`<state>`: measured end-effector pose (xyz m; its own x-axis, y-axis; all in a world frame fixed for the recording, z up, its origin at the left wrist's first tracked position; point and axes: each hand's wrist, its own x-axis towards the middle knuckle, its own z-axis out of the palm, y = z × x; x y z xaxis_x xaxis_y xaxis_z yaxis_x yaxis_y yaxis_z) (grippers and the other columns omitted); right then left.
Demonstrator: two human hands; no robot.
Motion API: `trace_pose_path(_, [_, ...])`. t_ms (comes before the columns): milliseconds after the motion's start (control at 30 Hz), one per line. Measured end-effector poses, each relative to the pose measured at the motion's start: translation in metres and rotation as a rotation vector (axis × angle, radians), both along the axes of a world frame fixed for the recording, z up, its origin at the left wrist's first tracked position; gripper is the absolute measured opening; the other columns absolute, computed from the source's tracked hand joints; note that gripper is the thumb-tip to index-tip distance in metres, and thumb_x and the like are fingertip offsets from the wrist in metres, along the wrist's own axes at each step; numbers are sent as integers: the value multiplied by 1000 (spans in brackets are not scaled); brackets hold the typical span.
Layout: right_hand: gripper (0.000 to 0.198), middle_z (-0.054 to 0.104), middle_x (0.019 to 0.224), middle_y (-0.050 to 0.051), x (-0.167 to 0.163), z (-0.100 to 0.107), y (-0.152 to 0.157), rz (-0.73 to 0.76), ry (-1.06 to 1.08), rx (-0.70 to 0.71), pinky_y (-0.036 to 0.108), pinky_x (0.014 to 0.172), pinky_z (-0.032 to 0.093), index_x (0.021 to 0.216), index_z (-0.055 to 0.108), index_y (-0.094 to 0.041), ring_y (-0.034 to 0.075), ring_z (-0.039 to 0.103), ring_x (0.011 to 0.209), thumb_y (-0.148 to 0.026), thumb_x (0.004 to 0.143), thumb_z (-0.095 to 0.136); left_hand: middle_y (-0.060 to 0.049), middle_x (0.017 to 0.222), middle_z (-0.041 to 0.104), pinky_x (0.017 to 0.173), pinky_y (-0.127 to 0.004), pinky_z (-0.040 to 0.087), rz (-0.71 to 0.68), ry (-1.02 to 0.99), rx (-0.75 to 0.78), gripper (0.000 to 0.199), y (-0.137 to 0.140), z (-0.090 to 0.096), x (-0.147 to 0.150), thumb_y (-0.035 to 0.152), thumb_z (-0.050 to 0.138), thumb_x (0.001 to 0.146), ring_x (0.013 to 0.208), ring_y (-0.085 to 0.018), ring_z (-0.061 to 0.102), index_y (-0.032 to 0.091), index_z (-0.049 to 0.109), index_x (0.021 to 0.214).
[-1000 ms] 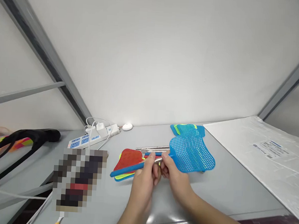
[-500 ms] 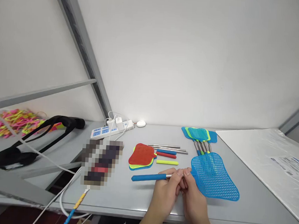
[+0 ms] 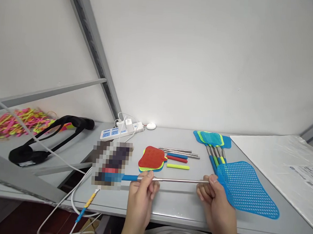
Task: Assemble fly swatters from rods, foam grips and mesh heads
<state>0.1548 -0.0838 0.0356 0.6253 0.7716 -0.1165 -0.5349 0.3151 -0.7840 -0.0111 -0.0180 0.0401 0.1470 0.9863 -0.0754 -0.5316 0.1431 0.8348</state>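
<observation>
A blue fly swatter [image 3: 249,189] with a metal telescopic rod lies level across both hands, its rod drawn out long. My left hand [image 3: 141,195] is closed on the rod beside the blue grip. Close to the blue mesh head, my right hand [image 3: 216,200] pinches the rod's other end. Beyond the rod lie a red swatter head [image 3: 151,157] stacked over yellow and blue ones, several bare metal rods [image 3: 181,152], and a blue, a red [image 3: 177,159] and a yellow grip [image 3: 178,166]. At the back right, several swatters [image 3: 212,138] are piled with their handles towards me.
A power strip [image 3: 122,130] with white plugs and a small white device [image 3: 151,126] sit by the wall. A pixelated object [image 3: 113,164] with a cable is at left, near a black strap [image 3: 28,155] and colourful cords [image 3: 18,124]. A white package [image 3: 278,156] covers the right side.
My hands have moved apart, and the swatter's rod has lengthened between them. The blue grip has shifted left and the mesh head right. The camera view has shifted slightly.
</observation>
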Motion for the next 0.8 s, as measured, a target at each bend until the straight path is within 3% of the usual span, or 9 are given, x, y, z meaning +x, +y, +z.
trace_pose_path(100, [41, 23, 55, -9, 5, -1, 0, -34, -33, 14, 24, 47, 30, 59, 35, -22, 9, 18, 48, -35, 84, 65, 6, 48, 35, 52, -25, 30, -53, 50, 13, 44, -7, -8, 9, 41, 65, 84, 47, -9, 33, 18, 45, 52])
trace_pose_path(200, [40, 30, 55, -8, 8, -6, 0, 20, -223, -20, 25, 50, 33, 60, 40, -21, 10, 28, 50, -41, 86, 64, 5, 49, 36, 52, -25, 29, -107, 83, 21, 45, -14, -13, 20, 46, 58, 87, 48, -10, 34, 18, 47, 53])
trace_pose_path(333, [43, 42, 55, -4, -2, -7, -3, 266, -568, -69, 24, 53, 32, 59, 46, -20, 11, 39, 53, -46, 91, 57, 3, 51, 40, 51, -25, 27, -266, 188, 73, 45, -25, -11, 37, 48, 53, 89, 50, -10, 34, 18, 47, 55])
trace_pose_path(467, [45, 47, 54, -3, -16, -2, -3, 471, -491, -8, 25, 54, 36, 59, 46, -21, 12, 47, 53, -49, 92, 54, 4, 52, 39, 51, -25, 27, -347, 249, 116, 46, -33, -10, 53, 50, 52, 89, 51, -10, 32, 19, 45, 56])
trace_pose_path(633, [48, 42, 51, -4, -16, -18, 2, 362, -488, -38, 25, 52, 32, 55, 47, -20, 11, 39, 51, -50, 91, 55, 5, 49, 33, 48, -23, 25, -253, 182, -9, 47, -28, -17, 55, 45, 57, 87, 48, -9, 30, 19, 40, 52])
trace_pose_path(733, [48, 36, 50, -5, -2, -22, 2, 234, -423, -60, 26, 51, 30, 53, 44, -20, 11, 34, 50, -47, 90, 57, 7, 46, 29, 45, -22, 24, -87, 98, -95, 47, -13, -10, 40, 37, 66, 81, 44, -7, 28, 19, 35, 50])
trace_pose_path(800, [47, 33, 51, -6, 13, -17, 1, 154, -346, -51, 26, 51, 30, 52, 41, -21, 10, 32, 50, -44, 88, 60, 8, 44, 27, 47, -21, 29, -1, 47, -95, 49, 2, -1, 22, 32, 68, 78, 42, -7, 28, 19, 32, 47])
